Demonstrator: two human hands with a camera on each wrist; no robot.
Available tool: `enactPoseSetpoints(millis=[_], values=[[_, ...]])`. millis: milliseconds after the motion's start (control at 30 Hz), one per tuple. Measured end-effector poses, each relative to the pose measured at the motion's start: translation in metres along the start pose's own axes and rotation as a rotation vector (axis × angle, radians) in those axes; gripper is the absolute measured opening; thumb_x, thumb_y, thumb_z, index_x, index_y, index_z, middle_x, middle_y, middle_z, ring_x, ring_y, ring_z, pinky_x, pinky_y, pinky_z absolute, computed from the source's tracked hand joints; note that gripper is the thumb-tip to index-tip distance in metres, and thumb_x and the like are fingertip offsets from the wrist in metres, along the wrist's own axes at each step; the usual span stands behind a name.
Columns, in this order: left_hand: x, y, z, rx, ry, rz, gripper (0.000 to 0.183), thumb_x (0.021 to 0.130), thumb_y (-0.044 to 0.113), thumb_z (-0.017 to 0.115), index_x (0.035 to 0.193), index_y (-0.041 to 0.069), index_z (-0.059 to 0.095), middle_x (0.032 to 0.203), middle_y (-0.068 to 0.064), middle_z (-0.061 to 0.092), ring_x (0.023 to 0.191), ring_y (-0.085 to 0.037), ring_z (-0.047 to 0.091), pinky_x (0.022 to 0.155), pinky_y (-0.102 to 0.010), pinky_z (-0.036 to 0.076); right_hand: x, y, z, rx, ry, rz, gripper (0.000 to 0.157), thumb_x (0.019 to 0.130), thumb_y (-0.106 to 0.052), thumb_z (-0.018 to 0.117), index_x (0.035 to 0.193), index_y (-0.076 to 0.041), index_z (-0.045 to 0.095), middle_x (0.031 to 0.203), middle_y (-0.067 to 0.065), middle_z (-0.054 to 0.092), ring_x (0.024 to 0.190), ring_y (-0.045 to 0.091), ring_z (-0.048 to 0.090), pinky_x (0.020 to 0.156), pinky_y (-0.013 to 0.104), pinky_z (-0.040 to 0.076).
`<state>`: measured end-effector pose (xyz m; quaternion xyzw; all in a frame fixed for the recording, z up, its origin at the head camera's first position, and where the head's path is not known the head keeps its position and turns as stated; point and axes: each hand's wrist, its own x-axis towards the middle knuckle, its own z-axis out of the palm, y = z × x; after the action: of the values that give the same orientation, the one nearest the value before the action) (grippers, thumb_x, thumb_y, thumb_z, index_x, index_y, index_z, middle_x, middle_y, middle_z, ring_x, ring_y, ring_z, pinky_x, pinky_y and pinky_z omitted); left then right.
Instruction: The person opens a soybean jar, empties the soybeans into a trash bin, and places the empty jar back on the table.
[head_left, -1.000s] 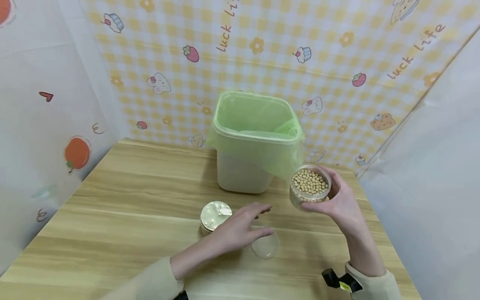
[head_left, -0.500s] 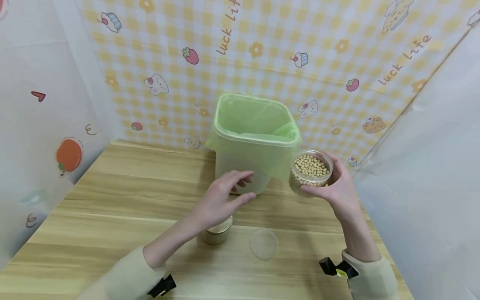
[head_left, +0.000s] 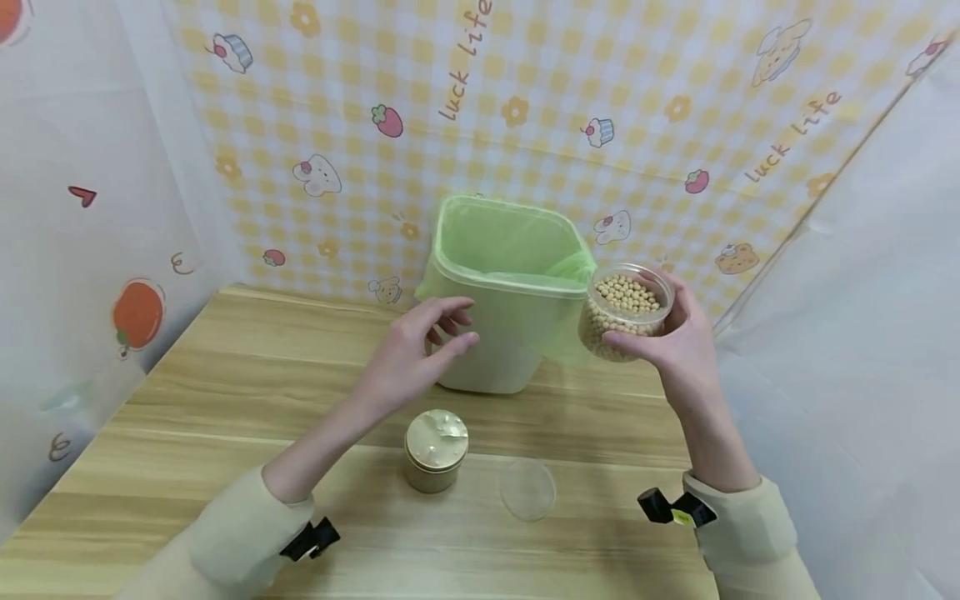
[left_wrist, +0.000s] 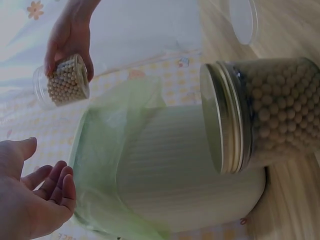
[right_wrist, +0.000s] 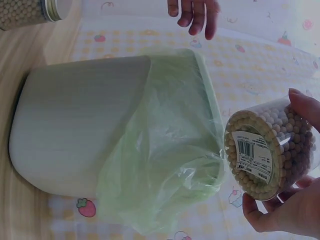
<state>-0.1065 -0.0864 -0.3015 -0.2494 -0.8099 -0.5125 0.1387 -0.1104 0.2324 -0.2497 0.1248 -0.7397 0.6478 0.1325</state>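
My right hand (head_left: pixel 686 346) grips an uncapped clear jar (head_left: pixel 624 315) of pale round beans, raised beside the bin's right rim. In the right wrist view a barcode label shows on the base of this jar (right_wrist: pixel 270 150). My left hand (head_left: pixel 412 342) hovers in front of the bin's left side, fingers loosely bent, nothing in them. The white bin (head_left: pixel 487 358) has a green plastic liner (head_left: pixel 517 283) folded over its rim. Below the left hand a second jar (head_left: pixel 435 450) stands upright on the table, its top covered in gold; beans show through its side in the left wrist view.
A clear round lid (head_left: pixel 528 490) lies flat on the wooden table (head_left: pixel 187 467), right of the standing jar. Behind the bin hangs a yellow checked cloth (head_left: pixel 337 108). White sheets (head_left: pixel 847 375) close off both sides.
My right hand has lifted the open bean jar higher, up toward the bin's rim. My left hand has moved left and up, away from over the lid and standing jar.
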Motion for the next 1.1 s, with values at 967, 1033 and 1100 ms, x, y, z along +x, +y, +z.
enactPoseSetpoints(millis=[967,1033,1100], values=[[0.063,-0.025,-0.041,0.001,0.184,-0.185,0.039,0.101,0.033,0.064,0.129,0.005,0.064,0.11,-0.012,0.068,0.094,-0.021,0.06,0.082,-0.031,0.049,0.087,-0.017,0.014,-0.17,-0.008,0.059,0.086,0.075,-0.009,0.091,0.148,-0.016,0.046,0.148,0.005,0.054,0.13,0.016,0.053,0.096,0.017,0.051],[0.067,-0.027,-0.04,0.017,0.176,-0.23,0.043,0.1,0.038,0.062,0.13,0.007,0.064,0.112,-0.012,0.068,0.097,-0.023,0.061,0.084,-0.035,0.049,0.092,-0.018,0.015,-0.182,-0.017,0.062,0.086,0.075,-0.011,0.091,0.148,-0.018,0.046,0.149,0.005,0.054,0.13,0.016,0.053,0.097,0.02,0.051],[0.071,-0.029,-0.04,0.036,0.158,-0.282,0.05,0.1,0.044,0.06,0.134,0.007,0.061,0.116,-0.013,0.068,0.103,-0.026,0.062,0.089,-0.039,0.05,0.097,-0.019,0.017,-0.192,-0.026,0.069,0.085,0.076,-0.013,0.091,0.148,-0.02,0.047,0.149,0.005,0.054,0.13,0.017,0.054,0.098,0.024,0.051]])
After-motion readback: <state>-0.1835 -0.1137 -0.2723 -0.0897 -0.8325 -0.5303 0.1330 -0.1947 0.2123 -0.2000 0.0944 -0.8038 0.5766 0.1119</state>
